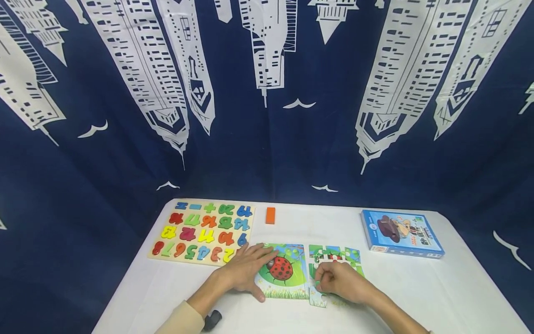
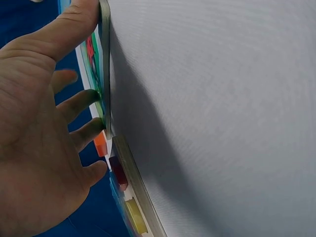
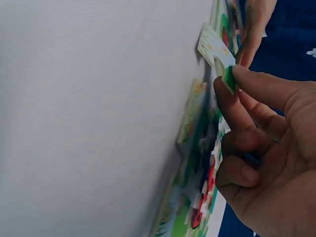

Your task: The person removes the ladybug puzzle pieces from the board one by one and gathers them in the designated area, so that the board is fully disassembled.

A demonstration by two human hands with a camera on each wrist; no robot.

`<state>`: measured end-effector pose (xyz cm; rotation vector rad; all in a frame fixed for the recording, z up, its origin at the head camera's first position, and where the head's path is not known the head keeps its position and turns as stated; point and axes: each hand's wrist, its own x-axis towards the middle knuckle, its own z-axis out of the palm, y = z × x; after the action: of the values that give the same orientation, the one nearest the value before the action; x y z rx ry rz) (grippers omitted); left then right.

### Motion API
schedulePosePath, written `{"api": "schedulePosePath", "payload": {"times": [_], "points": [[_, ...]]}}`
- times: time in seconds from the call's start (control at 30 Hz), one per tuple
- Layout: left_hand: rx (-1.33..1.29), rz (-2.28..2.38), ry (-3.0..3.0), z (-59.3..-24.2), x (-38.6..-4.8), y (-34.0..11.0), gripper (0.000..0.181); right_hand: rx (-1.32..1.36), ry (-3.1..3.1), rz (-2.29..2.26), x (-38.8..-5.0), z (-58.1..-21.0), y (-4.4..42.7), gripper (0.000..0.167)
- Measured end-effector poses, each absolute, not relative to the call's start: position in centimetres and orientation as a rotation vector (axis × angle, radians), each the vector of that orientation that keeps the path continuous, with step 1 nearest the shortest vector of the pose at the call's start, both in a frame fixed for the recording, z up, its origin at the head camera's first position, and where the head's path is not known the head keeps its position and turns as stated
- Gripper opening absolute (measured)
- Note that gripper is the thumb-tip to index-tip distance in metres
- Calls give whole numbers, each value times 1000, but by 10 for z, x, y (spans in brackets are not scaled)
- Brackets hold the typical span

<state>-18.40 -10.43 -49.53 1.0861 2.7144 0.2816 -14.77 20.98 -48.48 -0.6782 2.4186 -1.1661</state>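
Observation:
A ladybug picture board (image 1: 288,273) lies flat in the middle of the table. My left hand (image 1: 246,266) has its fingers spread over the board's left side; in the left wrist view the thumb (image 2: 76,24) touches the board's edge. Just right of it, my right hand (image 1: 344,281) pinches a jigsaw piece (image 3: 217,52) between thumb and fingertip, the piece tilted above the table. Under and around that hand lie several other jigsaw pieces (image 1: 352,255) in green, blue and red, partly hidden by it.
A wooden number board (image 1: 162,254) with coloured numerals lies at the back left. Behind the picture stands an orange block (image 1: 270,215). The blue puzzle box (image 1: 402,233) is at the back right. A black object (image 1: 212,320) sits near the left forearm. A dark blue curtain (image 1: 267,153) hangs behind.

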Motion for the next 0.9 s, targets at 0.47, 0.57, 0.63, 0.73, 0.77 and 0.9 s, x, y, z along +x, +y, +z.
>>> {"api": "schedulePosePath", "payload": {"times": [0.47,0.57,0.63,0.73,0.77,0.9], "points": [[1100,225,2691,-489,-183,-104,102,-710,2730,-935,-146,-494,204,9],[1111,226,2683,-489,-184,-103,101,-694,2750,-916,-145,-495,202,10],[1115,222,2683,-489,-184,-103,101,-691,2759,-909,-144,-496,201,10],[1121,220,2682,-489,-184,-104,102,-688,2766,-906,-144,-497,201,11],[1124,215,2684,-489,-184,-105,102,-689,2769,-908,-144,-497,200,11],[1143,210,2692,-489,-184,-106,101,-688,2785,-910,-144,-498,199,11]]}}
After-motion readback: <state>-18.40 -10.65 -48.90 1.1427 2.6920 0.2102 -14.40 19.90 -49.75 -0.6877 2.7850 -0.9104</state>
